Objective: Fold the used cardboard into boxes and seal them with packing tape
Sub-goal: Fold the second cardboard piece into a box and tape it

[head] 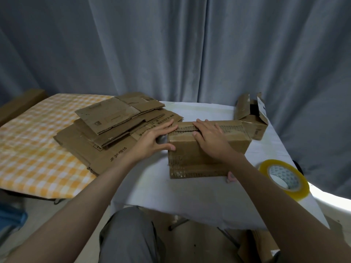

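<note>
Both hands, left (154, 138) and right (209, 136), press flat on a box (201, 154), fingers straight; tape (284, 178) waits right, flat cardboard (106, 130) left remains unfolded.

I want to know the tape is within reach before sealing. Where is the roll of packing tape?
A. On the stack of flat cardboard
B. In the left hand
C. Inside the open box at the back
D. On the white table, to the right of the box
D: the roll of packing tape lies on the white table, right of the box under both hands.
</note>
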Demonstrator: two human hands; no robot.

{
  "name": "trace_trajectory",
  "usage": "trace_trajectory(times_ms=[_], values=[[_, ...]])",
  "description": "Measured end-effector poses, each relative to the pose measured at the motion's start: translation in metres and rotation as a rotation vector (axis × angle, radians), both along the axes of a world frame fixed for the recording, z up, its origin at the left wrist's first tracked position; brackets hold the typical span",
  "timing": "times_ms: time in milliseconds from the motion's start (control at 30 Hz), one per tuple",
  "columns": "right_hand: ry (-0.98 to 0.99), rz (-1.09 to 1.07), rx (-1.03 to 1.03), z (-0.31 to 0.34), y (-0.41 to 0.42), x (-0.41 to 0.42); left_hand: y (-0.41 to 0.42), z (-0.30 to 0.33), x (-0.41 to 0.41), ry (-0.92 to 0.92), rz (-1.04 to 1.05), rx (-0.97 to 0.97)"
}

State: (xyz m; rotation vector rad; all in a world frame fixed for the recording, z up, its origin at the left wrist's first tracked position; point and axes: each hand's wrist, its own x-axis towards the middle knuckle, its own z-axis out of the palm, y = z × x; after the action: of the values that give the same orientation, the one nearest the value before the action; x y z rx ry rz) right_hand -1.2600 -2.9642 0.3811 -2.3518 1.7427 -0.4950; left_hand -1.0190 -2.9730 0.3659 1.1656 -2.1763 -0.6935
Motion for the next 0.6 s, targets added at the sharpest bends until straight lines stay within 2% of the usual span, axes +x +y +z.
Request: trace_trajectory(times_ms=[267,600], values=[[0.0,0.004,-0.01,-0.001,-0.001,-0.002,-0.023,0.028,0.019,-0.217,-0.188,0.096],[0.01,-0.001,-0.015,-0.004,-0.003,-0.001,-0.029,0.034,0.012,-0.181,-0.051,-0.06]])
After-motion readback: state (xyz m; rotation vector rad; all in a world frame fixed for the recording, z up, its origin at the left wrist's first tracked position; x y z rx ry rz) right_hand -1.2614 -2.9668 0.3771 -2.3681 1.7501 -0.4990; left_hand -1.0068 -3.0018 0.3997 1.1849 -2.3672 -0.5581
